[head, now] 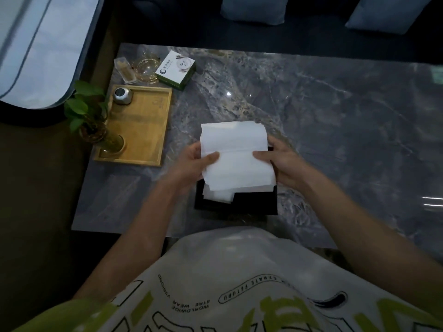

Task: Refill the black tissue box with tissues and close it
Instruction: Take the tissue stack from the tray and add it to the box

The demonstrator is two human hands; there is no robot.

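Fingers of the left hand and right hand pinch a white paper tissue stack at nine and three o'clock, above the black rectangular tissue box. Best squared to the opening, then lowered level.

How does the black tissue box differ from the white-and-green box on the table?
The black tissue box is dark and plain; the white-and-green box is pale with printing. The black tissue box sits near the person, partly hidden behind tissues; the white-and-green box sits farther off, fully visible. Both rest on the marble table.
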